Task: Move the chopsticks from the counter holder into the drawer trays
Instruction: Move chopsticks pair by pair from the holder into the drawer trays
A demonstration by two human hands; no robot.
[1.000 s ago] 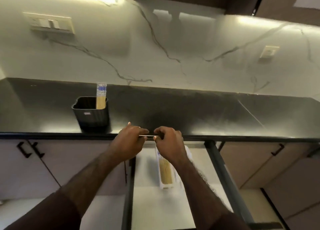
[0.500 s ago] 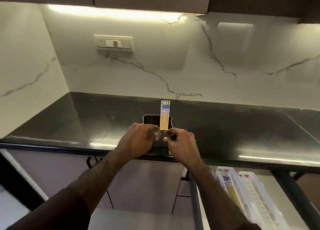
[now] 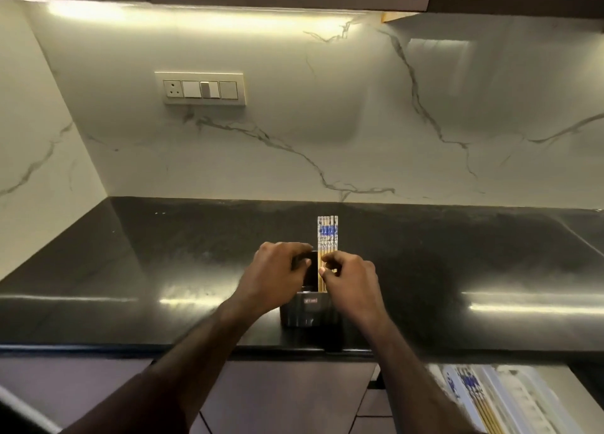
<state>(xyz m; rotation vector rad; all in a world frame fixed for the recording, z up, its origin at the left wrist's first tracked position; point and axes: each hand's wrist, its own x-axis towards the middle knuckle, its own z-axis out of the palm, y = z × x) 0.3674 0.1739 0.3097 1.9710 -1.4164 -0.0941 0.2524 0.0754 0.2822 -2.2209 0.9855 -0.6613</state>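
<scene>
A black holder (image 3: 309,312) stands on the dark counter near its front edge. Several wooden chopsticks (image 3: 327,237) with blue-and-white patterned tops stand upright in its right side. My left hand (image 3: 277,276) curls over the holder's left rim and grips it. My right hand (image 3: 351,281) pinches the chopsticks' shafts between thumb and fingertips just above the rim. At the lower right, white drawer trays (image 3: 523,397) show in the open drawer, with several chopsticks (image 3: 470,388) lying in the leftmost tray.
The black counter (image 3: 130,270) runs left and right of the holder and meets a marble backsplash. A switch plate (image 3: 204,88) sits on the wall. Closed cabinet fronts (image 3: 287,397) lie below the counter edge.
The view swung left from the drawer to the holder. Both hands rose from the counter edge to the holder; the left now grips its rim and the right pinches the chopsticks.
</scene>
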